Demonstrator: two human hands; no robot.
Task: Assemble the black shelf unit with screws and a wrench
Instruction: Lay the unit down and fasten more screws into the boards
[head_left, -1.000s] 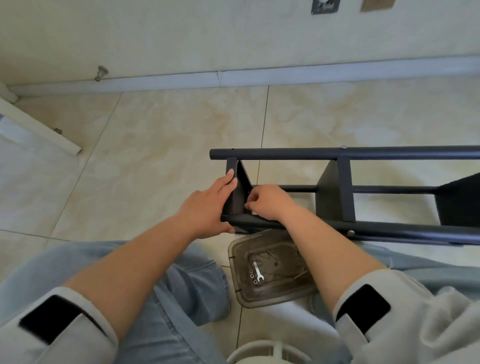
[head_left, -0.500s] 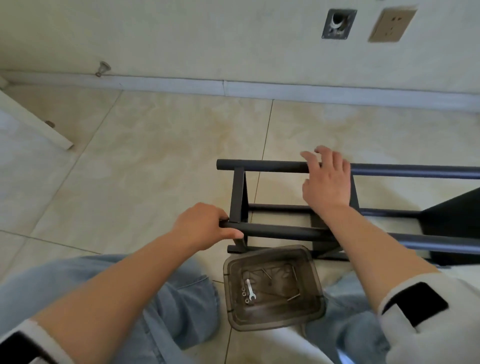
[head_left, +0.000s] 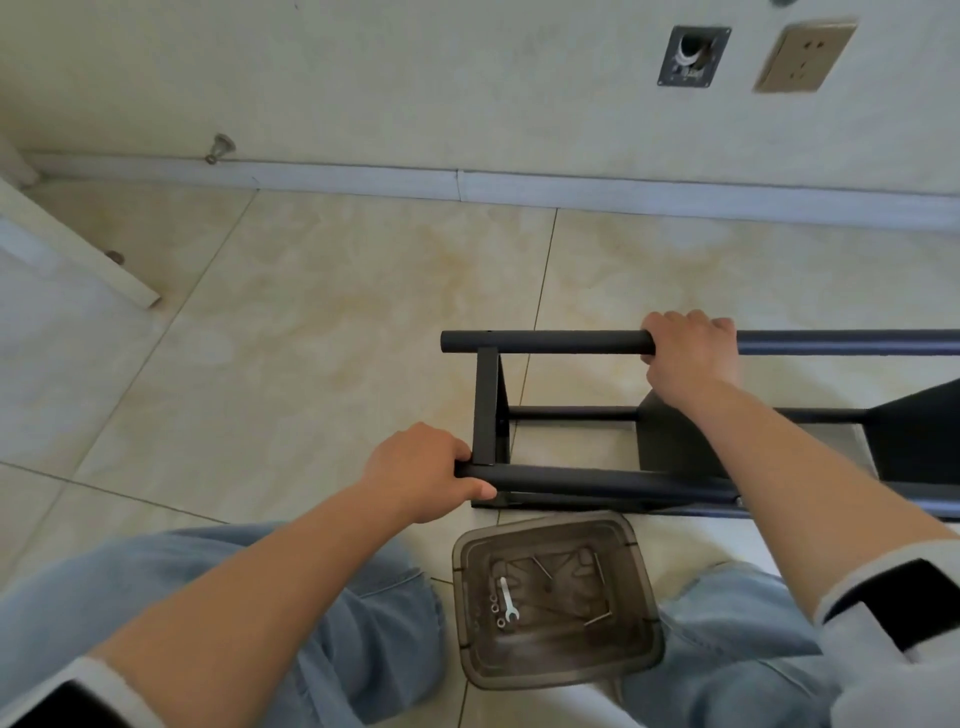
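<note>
On the tiled floor, in the head view, the black shelf unit (head_left: 597, 415) lies on its side. The left hand (head_left: 421, 470) grasps the near tube's end, the right hand (head_left: 691, 353) the far tube. Rigid painted metal, probably light but slippery; hold the tubes near joints.

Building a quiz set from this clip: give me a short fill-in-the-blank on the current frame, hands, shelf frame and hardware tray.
1. The right hand grips the ____ tube of the black shelf frame.
2. The left hand grips the end of the ____ tube.
3. The small silver wrench lies inside the ____ on the floor.
4. The wrench is held by ____ hand.

Missing words: far; near; tray; neither
</note>
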